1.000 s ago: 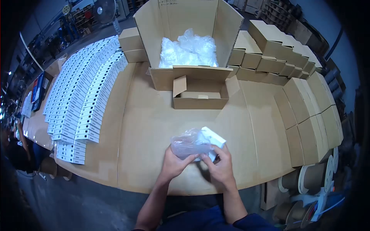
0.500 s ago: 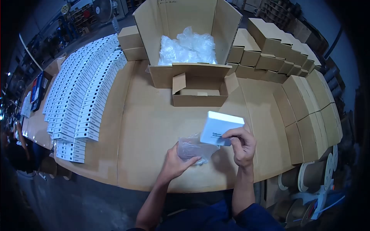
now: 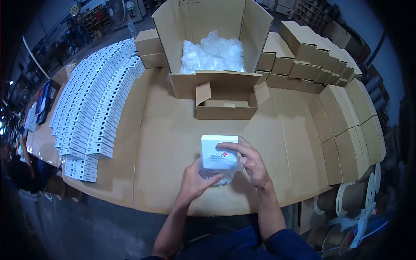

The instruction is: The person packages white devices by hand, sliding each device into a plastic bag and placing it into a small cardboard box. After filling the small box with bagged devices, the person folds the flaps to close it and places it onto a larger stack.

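A flat white box (image 3: 220, 143) with a small red mark stands upright between my hands, its lower part inside a clear plastic bag (image 3: 225, 177). My left hand (image 3: 193, 182) grips the bag from the left, thumb across its front. My right hand (image 3: 253, 164) holds the white box at its right side, with the index finger lying across the front face. Beyond them an open brown carton (image 3: 225, 113) sits on the cardboard-covered table (image 3: 173, 143), its flaps spread.
A large open box (image 3: 173, 41) full of clear plastic bags (image 3: 212, 56) stands at the back. Rows of stacked white boxes (image 3: 89, 108) line the left side. Brown cartons (image 3: 342, 125) are stacked to the right. At the far left is another person (image 3: 19, 173).
My right hand has moved left and down, turning the white box upright and bringing its lower end into the bag. My left hand stays in nearly the same place.
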{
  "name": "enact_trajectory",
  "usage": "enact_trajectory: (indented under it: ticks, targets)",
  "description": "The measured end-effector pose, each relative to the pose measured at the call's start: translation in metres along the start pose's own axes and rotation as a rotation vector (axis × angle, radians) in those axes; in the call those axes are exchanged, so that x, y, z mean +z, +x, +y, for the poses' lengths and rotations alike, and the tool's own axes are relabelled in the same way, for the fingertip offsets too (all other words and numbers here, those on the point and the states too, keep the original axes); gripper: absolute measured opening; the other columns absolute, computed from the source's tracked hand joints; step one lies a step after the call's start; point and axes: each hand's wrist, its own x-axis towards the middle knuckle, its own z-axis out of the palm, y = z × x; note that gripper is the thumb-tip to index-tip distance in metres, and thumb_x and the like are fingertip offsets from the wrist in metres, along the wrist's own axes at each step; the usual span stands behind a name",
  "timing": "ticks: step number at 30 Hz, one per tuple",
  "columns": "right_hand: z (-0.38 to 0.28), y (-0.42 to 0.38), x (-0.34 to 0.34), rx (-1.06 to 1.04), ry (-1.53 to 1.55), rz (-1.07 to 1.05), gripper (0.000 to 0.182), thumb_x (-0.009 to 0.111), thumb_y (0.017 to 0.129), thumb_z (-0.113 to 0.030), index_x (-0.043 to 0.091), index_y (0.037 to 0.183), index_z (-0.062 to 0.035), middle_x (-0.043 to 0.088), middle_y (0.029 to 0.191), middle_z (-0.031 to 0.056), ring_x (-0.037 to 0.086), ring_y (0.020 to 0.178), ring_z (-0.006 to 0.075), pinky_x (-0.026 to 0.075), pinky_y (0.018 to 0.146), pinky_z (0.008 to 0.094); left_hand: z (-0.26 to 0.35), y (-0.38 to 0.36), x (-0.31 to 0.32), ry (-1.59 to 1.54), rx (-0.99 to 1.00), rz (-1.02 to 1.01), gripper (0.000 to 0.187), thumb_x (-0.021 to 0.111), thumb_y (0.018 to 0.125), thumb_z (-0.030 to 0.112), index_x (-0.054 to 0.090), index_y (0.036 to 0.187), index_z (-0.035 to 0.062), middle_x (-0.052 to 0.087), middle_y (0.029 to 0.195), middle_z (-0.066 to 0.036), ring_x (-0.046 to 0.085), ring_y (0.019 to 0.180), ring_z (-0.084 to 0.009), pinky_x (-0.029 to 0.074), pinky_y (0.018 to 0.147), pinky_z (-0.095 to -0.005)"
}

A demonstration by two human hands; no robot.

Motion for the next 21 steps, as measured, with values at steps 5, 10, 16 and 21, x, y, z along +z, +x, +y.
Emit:
enact_trajectory:
  ticks: [5, 10, 16, 21]
  targets:
    - [0.013, -0.004, -0.003, 0.062, 0.085, -0.04, 0.061, 0.048, 0.091, -0.033, 0.062, 0.136, 0.0054, 0.058, 0.129, 0.0212, 0.055, 0.125, 0.0331, 0.039, 0.112, 0.0416, -0.01, -0.002, -0.005, -0.187, -0.011, -0.075, 0.054, 0.083, 0.089, 0.017, 0.058, 0.132, -0.0035, 0.072, 0.121, -0.013, 0.07, 0.112, -0.0207, 0.056, 0.096, -0.0356]
    - [0.023, -0.009, -0.006, 0.165, 0.225, -0.045, 0.05, 0.058, 0.091, -0.005, 0.058, 0.14, 0.0029, 0.057, 0.138, 0.017, 0.055, 0.128, 0.027, 0.04, 0.113, 0.0402, -0.041, -0.008, -0.008, -0.783, -0.209, -0.075, 0.038, 0.052, 0.111, 0.021, 0.049, 0.141, -0.0015, 0.064, 0.13, -0.011, 0.065, 0.119, -0.0196, 0.054, 0.1, -0.0348]
    - [0.052, -0.03, 0.03, 0.211, 0.529, 0.397, 0.038, 0.075, 0.087, 0.006, 0.061, 0.122, -0.0003, 0.059, 0.142, 0.0172, 0.059, 0.122, 0.0172, 0.049, 0.105, 0.0345, -0.04, -0.004, 0.005, -0.742, -0.073, 0.139, 0.036, 0.044, 0.114, 0.024, 0.051, 0.139, -0.0013, 0.066, 0.126, -0.011, 0.065, 0.112, -0.0164, 0.055, 0.095, -0.0337]
    - [0.059, -0.029, 0.042, 0.316, 0.491, 0.577, 0.009, 0.067, 0.101, -0.001, 0.064, 0.109, 0.0019, 0.07, 0.122, 0.0168, 0.066, 0.107, 0.0149, 0.051, 0.1, 0.0299, -0.059, -0.001, -0.002, -0.558, -0.07, 0.122, 0.046, 0.036, 0.116, 0.035, 0.054, 0.137, -0.0012, 0.067, 0.118, -0.008, 0.064, 0.1, -0.0125, 0.053, 0.081, -0.0272]
